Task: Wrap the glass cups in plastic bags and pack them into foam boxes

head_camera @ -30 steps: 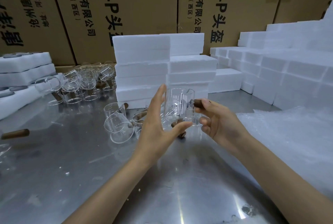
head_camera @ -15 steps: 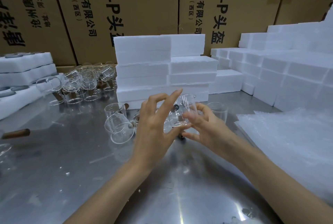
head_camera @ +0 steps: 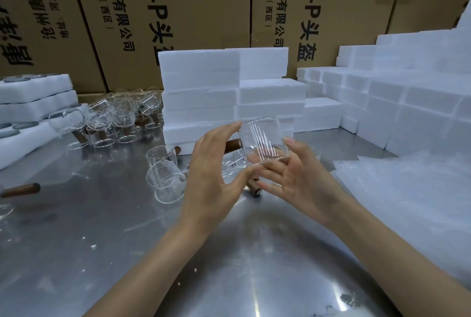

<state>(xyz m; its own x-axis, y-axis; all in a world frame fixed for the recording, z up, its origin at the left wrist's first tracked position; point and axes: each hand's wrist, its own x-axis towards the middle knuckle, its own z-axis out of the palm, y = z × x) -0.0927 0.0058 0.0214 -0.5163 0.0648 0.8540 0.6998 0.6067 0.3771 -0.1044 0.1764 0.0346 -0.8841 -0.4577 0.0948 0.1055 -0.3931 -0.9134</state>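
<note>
A clear glass cup (head_camera: 263, 138) with ribbed lines is held above the steel table (head_camera: 107, 253) between both hands. Its brown wooden handle (head_camera: 233, 144) points left, partly hidden behind my left hand (head_camera: 216, 174). That hand pinches the cup, index fingertip on the upper rim and thumb under the base. My right hand (head_camera: 300, 179) holds the cup from the right, fingers beneath the base and thumb on the side wall. A pile of clear plastic bags (head_camera: 413, 204) lies at the right. White foam boxes (head_camera: 224, 97) are stacked just behind the cup.
Loose glass cups (head_camera: 165, 176) lie left of my hands, with a cluster of several more (head_camera: 119, 118) farther back left. Foam trays (head_camera: 33, 102) sit at the far left and more foam blocks (head_camera: 407, 105) at the right. A wooden handle (head_camera: 21, 189) pokes in at the left edge. Cardboard cartons (head_camera: 193, 6) form the back wall.
The cup has been turned between my hands: its handle, held by my right hand a second ago, now points left behind my left hand. My right hand has shifted under the base.
</note>
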